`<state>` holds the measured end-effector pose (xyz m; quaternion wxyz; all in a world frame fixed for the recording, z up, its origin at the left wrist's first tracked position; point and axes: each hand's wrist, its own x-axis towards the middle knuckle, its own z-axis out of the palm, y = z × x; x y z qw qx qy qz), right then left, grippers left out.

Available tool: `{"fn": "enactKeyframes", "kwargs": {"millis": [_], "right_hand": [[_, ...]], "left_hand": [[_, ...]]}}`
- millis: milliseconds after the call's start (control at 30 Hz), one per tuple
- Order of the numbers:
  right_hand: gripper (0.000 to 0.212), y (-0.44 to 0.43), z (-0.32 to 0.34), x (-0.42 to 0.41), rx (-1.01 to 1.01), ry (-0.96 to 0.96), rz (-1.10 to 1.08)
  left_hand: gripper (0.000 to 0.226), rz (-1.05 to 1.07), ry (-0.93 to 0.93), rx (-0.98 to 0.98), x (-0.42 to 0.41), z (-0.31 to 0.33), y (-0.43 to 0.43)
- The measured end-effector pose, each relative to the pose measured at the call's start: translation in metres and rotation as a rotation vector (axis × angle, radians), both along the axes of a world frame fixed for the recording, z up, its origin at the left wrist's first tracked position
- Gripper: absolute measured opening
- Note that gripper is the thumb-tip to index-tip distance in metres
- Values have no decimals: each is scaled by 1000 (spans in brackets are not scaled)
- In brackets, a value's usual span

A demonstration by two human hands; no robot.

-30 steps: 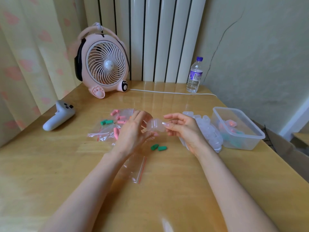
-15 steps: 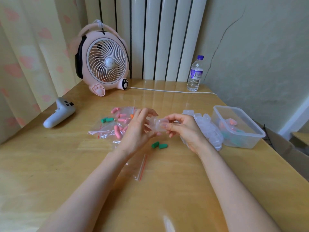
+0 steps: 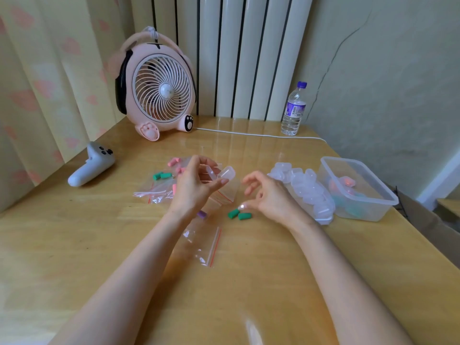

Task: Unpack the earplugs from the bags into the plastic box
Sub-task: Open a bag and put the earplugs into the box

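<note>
Head view: the left hand [image 3: 196, 188] pinches one small clear case [image 3: 226, 173] between thumb and fingertips, above the wooden table [image 3: 74, 245]. The right hand [image 3: 270, 196] is loosely curled and holds nothing, its thumb just over two loose green earplugs [image 3: 240, 214]. One purple earplug [image 3: 202, 214] lies by the left wrist, near one flat zip bag [image 3: 202, 245]. The heap of bags [image 3: 156, 189] to the left holds two more green plugs and several pink ones (count unclear). The plastic box [image 3: 373, 197], far right, holds pink and teal earplugs, just beside a pile of clear cases [image 3: 308, 190].
</note>
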<state>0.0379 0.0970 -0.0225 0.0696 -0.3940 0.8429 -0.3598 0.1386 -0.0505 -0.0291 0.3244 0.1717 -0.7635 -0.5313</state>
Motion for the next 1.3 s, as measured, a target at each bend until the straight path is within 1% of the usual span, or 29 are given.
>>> {"fn": "enactKeyframes", "kwargs": {"millis": [67,100,167,233,267,300,333,400,433,467,567,667,733,767,833,867,900,967,1033,1100,1167,1200,1300], "right_hand": [[41,1,-1,1,211,20,32],[37,1,-2,2,257,35,38],[25,1,-2,4,269,54,49],[18,2,1,4,257,27,70],[17,3,3,4,211,-9,68],[17,4,6,4,118,-46,49],[16,5,8,2,-23,-66,14],[14,5,12,-1,-316,-37,-69],[12,4,13,-1,-391,0,-93],[10,3,12,0,-398,56,-99],[8,-1,4,4,-243,228,-65],[4,-2,2,5,-132,272,-37],[10,-1,2,5,-95,285,-16],[14,-1,2,5,-105,291,-14],[17,-1,4,3,-183,285,-42],[16,0,5,2,-203,265,-59],[15,0,5,1,-180,234,-59],[13,-1,3,4,-16,169,17],[20,-4,-1,11,174,155,113],[23,-8,-5,14,245,174,153],[16,-9,-7,14,200,175,152],[12,-8,-6,14,132,132,138],[10,-4,1,10,-212,-108,68]], "left_hand": [[40,49,14,-4,0,-1,-4],[41,60,5,-8,-1,-1,-5],[40,55,-21,-33,-1,-1,-4],[37,29,-45,-89,-1,-2,-2],[35,5,-62,-120,-1,-2,-2],[34,-29,-79,-148,-1,-3,-2],[32,-71,-92,-172,-1,-4,-2],[32,-146,-107,-212,-3,-6,-1],[32,-177,-106,-220,-3,-7,0],[31,-207,-99,-221,-3,-6,3],[32,-248,-67,-240,-4,-6,5],[33,-262,-42,-252,-3,-5,5],[33,-257,-47,-236,-3,-6,5],[33,-231,-50,-230,-3,-7,4],[34,-116,-58,-246,-3,-7,2],[34,-44,-64,-247,-2,-6,1],[34,25,-69,-230,-1,-5,1],[37,112,-71,-170,1,-2,0],[39,128,-73,-168,2,-1,-1],[39,117,-79,-172,3,0,1],[36,94,-81,-161,3,1,3],[36,81,-78,-166,3,2,3],[36,54,-81,-246,4,2,4]]}}
